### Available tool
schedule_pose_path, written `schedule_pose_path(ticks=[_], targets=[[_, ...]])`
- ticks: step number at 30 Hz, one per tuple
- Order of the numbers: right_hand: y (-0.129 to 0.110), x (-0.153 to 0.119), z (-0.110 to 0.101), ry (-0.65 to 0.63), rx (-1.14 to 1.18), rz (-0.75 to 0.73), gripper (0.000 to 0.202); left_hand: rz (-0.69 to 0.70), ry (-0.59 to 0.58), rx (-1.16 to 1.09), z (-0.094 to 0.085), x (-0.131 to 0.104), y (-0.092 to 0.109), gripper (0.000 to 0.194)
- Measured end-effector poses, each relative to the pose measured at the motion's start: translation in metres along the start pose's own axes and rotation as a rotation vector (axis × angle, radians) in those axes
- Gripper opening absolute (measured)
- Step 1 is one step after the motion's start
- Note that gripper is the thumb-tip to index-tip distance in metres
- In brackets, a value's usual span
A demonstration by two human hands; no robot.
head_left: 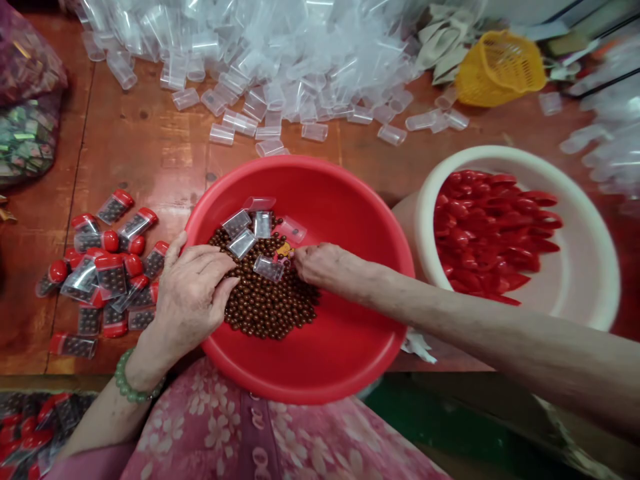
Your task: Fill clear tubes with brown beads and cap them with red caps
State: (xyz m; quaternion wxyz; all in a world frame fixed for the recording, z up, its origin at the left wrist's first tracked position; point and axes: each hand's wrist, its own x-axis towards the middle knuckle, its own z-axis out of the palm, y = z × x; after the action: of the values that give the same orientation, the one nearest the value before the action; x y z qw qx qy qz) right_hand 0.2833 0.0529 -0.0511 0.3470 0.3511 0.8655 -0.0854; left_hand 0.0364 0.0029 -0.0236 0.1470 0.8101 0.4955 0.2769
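A red plastic basin holds a heap of small brown balls. Several clear plastic tubes lie on the heap. My left hand rests over the basin's left rim, thumb apart from the fingers, nothing visible in it; a green bead bracelet is on its wrist. Over the balls, my right hand has its fingers curled downward and closed; their tips are hidden. Right beside those fingers is a small yellow and pink piece; whether they grip it, I cannot tell.
Filled red-capped tubes are piled left of the basin, with more at the lower left. A white bucket of red caps stands right. Behind lie many clear tubes, a yellow basket and bagged pieces.
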Motion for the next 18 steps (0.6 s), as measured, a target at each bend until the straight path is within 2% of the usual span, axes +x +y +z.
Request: schedule_pose_path(ticks=[5,9,12,16,18], targets=[[-0.029,-0.014,0.013,-0.034,0.02,-0.131,0.04,-0.04,-0.003,-0.009,0.001,0.0,0.001,0.012],[-0.054,-0.018,0.006,-0.027,0.06,-0.256,0.039,-0.034,0.001,-0.002,0.002,0.0,0.001,0.013],[-0.064,-0.013,-0.001,0.036,0.12,-0.377,0.036,-0.035,-0.006,0.005,0.002,0.0,0.002,0.013],[-0.06,-0.002,-0.007,0.114,0.409,-0.493,0.019,-0.049,-0.012,0.014,0.002,0.0,0.002,0.015],[-0.056,0.002,-0.009,0.139,0.598,-0.521,0.019,-0.056,-0.019,0.01,0.003,0.0,0.003,0.017]])
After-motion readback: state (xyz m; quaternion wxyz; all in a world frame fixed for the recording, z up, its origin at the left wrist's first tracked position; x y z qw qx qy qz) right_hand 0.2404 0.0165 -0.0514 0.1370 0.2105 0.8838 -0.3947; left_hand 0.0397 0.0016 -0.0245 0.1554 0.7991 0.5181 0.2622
